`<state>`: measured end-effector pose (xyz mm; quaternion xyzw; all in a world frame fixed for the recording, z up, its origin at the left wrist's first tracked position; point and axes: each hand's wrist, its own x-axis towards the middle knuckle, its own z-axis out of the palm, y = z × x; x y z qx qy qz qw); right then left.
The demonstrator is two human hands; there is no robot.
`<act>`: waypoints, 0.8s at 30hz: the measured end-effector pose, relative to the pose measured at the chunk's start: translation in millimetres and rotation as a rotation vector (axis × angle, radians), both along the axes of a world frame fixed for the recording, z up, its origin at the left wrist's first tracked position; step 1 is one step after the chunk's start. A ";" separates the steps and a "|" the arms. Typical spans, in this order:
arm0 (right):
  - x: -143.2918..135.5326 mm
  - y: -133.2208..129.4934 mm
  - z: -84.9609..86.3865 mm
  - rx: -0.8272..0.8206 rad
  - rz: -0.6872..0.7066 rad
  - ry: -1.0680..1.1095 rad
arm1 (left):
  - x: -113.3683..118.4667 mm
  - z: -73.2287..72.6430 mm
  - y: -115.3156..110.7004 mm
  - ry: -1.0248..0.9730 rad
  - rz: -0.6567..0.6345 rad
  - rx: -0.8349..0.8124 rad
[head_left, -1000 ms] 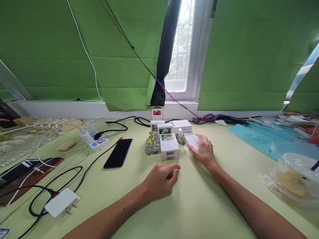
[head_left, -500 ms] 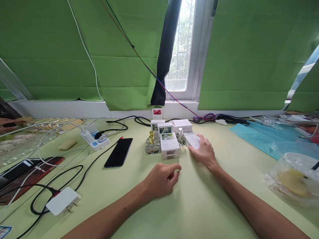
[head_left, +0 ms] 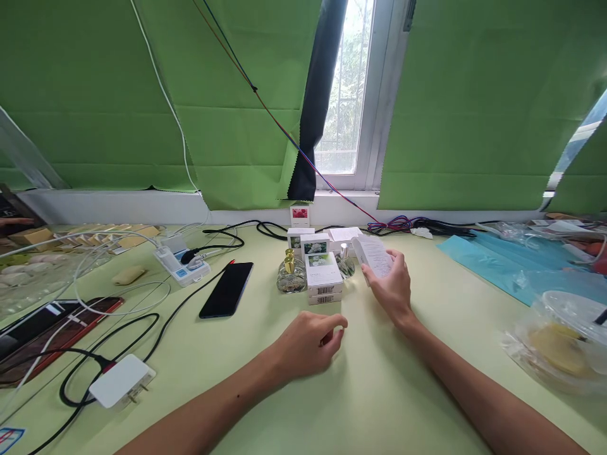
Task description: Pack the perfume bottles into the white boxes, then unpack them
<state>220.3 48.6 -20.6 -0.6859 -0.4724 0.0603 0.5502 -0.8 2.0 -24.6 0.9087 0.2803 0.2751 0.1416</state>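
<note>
My right hand (head_left: 392, 287) grips a small white box (head_left: 373, 254) with printed text on the face towards me, lifted and tilted above the table. My left hand (head_left: 310, 344) rests on the tabletop, fingers loosely curled in, with nothing visible in it. Just beyond it lie two stacked white boxes (head_left: 324, 272) with a white-flower picture and barcodes. To their left stands a glass perfume bottle (head_left: 291, 278) with a gold top; to their right is another glass bottle (head_left: 345, 264) with a clear cap. Behind are more boxes, one with a red-flower picture (head_left: 300, 215).
A black phone (head_left: 226, 291) lies left of the bottles, beside a power strip (head_left: 183, 264), cables and a white charger (head_left: 122, 381). On the right are blue plastic sheeting (head_left: 497, 259) and a lidded clear container (head_left: 564, 341). Another person's hand (head_left: 16, 221) shows at far left.
My right hand has raised the white box off the table and tilted it up, turning its printed face towards me. My left hand has barely moved.
</note>
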 end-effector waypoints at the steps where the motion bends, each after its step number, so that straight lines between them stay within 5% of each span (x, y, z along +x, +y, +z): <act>1: -1.4 -1.2 0.1 0.037 0.009 0.020 | 0.1 0.5 -0.3 0.008 -0.002 -0.011; 6: -13.2 -13.4 4.5 0.213 0.128 0.078 | 0.4 6.7 -3.6 -0.052 0.021 -0.146; 13: -32.4 -35.9 10.7 0.407 0.448 -0.087 | -4.5 10.1 4.9 -0.467 0.115 -0.147; 18: -37.7 -42.8 8.1 0.386 0.679 -0.142 | -8.9 19.2 11.6 -0.701 0.241 -0.091; 24: -38.1 -45.8 7.0 0.321 0.796 -0.154 | -11.5 23.4 12.7 -0.683 0.281 -0.171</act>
